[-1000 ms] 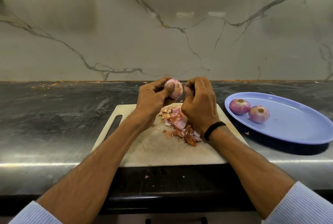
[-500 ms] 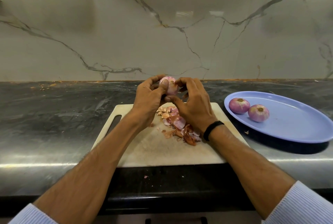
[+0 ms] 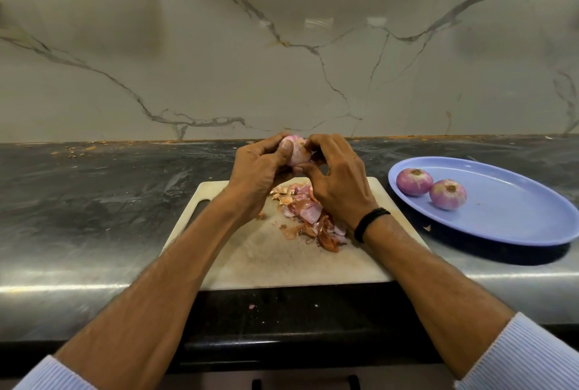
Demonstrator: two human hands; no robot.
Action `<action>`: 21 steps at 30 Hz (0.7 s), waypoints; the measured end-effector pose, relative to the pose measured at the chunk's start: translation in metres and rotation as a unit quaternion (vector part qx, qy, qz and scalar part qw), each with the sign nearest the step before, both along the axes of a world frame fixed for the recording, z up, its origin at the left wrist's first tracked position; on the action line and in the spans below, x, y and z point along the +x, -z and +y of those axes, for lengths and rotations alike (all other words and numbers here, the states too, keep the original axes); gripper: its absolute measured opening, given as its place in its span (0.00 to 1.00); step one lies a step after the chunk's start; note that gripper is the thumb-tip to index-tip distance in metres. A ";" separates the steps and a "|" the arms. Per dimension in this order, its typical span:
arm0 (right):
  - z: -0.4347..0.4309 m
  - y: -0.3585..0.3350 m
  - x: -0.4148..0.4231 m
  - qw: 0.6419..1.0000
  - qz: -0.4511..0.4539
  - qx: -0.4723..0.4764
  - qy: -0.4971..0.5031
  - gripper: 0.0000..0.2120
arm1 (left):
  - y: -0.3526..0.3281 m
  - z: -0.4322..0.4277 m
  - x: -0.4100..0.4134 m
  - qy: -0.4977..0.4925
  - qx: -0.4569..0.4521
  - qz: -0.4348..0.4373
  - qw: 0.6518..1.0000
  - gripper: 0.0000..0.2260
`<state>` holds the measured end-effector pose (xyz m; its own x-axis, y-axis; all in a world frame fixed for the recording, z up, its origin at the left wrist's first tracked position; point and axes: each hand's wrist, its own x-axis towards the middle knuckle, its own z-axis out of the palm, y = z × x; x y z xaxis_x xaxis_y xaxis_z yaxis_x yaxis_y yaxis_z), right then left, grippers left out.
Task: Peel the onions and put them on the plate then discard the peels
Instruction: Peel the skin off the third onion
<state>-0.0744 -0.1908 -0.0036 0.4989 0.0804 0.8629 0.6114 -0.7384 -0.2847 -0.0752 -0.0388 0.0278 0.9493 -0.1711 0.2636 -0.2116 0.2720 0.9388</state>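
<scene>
Centrally, above the cutting board (image 3: 257, 264), the left hand (image 3: 257, 170) grips a half-peeled onion (image 3: 296, 151) while the right hand (image 3: 336, 179) pinches its skin; the slick bulb could slip onto the desk (image 3: 94, 201).

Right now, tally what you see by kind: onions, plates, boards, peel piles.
Onions: 3
Plates: 1
Boards: 1
Peel piles: 1
Total: 6

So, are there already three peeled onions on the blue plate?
No, the plate holds only two onions; the third onion is gripped by the left hand and right hand above the cutting board.
</scene>
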 end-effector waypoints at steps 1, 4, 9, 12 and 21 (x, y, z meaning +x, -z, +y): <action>0.000 0.000 0.000 1.000 -0.001 -0.004 0.000 0.15 | 0.000 0.000 0.000 -0.002 0.001 -0.001 1.000 0.13; -0.001 0.000 0.000 1.000 -0.006 -0.019 0.006 0.14 | 0.002 -0.001 0.001 -0.011 0.011 -0.004 1.000 0.11; -0.004 0.001 0.000 0.999 -0.001 -0.036 0.018 0.12 | 0.007 -0.001 0.002 -0.018 0.035 -0.020 0.999 0.11; -0.006 0.001 0.000 0.999 0.013 -0.041 0.029 0.11 | 0.008 -0.001 0.003 -0.025 0.047 -0.022 0.998 0.14; 0.000 -0.001 -0.005 0.999 0.036 -0.011 0.027 0.07 | 0.010 -0.003 0.005 -0.038 0.046 -0.029 0.998 0.11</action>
<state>-0.0791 -0.1907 -0.0030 0.5642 0.0706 0.8226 0.5485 -0.7768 -0.3095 -0.0699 -0.0423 0.0177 0.9439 -0.1252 0.3056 -0.2838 0.1657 0.9444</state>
